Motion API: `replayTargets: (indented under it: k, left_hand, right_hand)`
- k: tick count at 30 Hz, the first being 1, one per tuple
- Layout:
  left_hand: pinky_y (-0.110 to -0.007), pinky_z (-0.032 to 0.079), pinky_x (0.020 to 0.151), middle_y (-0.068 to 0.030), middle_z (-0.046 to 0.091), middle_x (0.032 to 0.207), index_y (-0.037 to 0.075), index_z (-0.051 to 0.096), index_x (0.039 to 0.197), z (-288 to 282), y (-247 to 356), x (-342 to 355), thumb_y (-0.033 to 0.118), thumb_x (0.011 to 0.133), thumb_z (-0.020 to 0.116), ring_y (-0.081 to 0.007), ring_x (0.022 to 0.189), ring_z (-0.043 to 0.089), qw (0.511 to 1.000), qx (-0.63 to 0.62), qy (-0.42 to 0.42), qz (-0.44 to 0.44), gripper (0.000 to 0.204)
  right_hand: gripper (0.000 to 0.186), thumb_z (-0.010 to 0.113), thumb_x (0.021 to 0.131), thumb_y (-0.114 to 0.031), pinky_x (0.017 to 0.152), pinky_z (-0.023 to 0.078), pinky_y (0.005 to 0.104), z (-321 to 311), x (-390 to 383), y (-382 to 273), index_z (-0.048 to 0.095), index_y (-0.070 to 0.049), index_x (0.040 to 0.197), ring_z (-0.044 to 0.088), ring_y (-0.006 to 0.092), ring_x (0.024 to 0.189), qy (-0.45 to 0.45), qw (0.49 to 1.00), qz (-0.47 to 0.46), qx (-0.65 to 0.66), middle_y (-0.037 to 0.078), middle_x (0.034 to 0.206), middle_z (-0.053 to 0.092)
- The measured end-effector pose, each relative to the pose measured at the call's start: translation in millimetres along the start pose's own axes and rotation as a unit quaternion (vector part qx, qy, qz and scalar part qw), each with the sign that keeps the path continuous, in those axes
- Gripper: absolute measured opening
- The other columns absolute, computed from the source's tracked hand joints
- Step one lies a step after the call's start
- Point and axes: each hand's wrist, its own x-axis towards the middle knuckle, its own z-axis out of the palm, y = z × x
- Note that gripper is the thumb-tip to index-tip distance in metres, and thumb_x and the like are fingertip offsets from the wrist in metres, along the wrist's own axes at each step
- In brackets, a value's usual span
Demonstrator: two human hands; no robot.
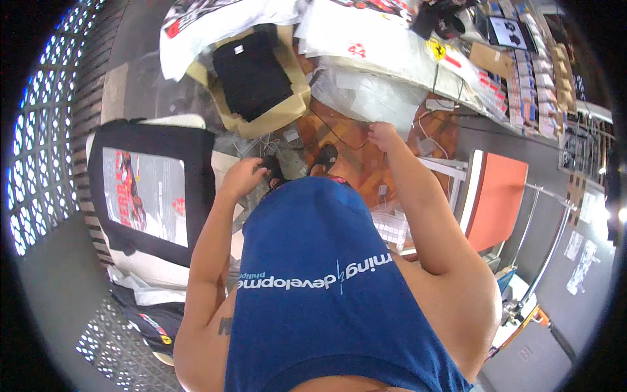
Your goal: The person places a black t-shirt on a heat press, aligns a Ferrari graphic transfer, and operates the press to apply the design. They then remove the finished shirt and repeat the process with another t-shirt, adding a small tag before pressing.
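My left hand [243, 176] hangs in the air with its fingers apart and nothing in it. To its left a black T-shirt [200, 157] lies spread over a pale board, and a clear film sheet with a red and grey print [150, 196] rests on the shirt. Out in front, my right hand [383, 136] has its fingers curled in, with nothing visible in them. Just beyond it is clear plastic wrapping [375, 95] under the table edge. An open cardboard box [299, 98] with folded black cloth [251, 72] in it stands ahead of my feet.
White printed sheets [356, 49] cover the table ahead. An orange-red flat panel [494, 202] stands at the right, near a metal rail [545, 242]. Cables run over the tiled floor [349, 140]. Dark garments [147, 313] lie at the lower left. A tablet [511, 32] sits far right.
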Motion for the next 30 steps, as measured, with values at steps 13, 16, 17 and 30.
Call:
replayTargets:
  k: [13,16,17,30]
  left_hand:
    - [-0.064,0.031,0.116,-0.0180,0.040,0.154,0.013,0.047,0.149,29.6,-43.0,244.4,0.024,0.089,0.071,-0.0441,0.142,0.037,0.916,0.299,0.268,0.018,0.066]
    - [-0.063,0.036,0.113,-0.0164,0.042,0.154,0.014,0.048,0.149,19.9,-50.9,269.8,0.023,0.091,0.069,-0.0438,0.141,0.040,0.915,0.317,0.247,0.031,0.062]
    - [-0.062,0.039,0.112,-0.0158,0.043,0.154,0.014,0.049,0.148,11.2,-53.8,269.8,0.023,0.092,0.068,-0.0436,0.141,0.041,0.914,0.316,0.249,0.050,0.060]
    - [-0.044,0.055,0.088,-0.0093,0.073,0.104,0.008,0.070,0.113,-59.5,166.9,58.5,0.018,0.085,0.064,-0.0314,0.098,0.070,0.774,0.168,-0.090,0.604,0.031]
  right_hand:
    - [0.020,0.063,0.095,-0.024,0.072,0.055,0.0476,93.0,-305.8,-17.3,0.072,-0.007,0.100,0.072,0.0348,0.082,-0.108,0.888,0.368,0.252,0.017,0.085,0.073]
    - [0.014,0.063,0.097,-0.009,0.067,0.054,0.0338,93.7,-345.2,-69.3,0.073,-0.004,0.105,0.068,0.0202,0.075,-0.111,0.765,0.499,0.392,0.008,0.083,0.072]
    - [0.014,0.063,0.097,-0.008,0.067,0.053,0.0301,89.3,-350.7,-87.0,0.073,-0.004,0.106,0.067,0.0177,0.074,-0.118,0.747,0.503,0.419,0.006,0.083,0.072]
    - [0.036,0.069,0.099,-0.024,0.084,0.059,0.0374,-57.0,-135.4,-144.0,0.062,0.000,0.126,0.069,0.0185,0.093,0.132,0.318,0.181,0.921,0.010,0.113,0.073]
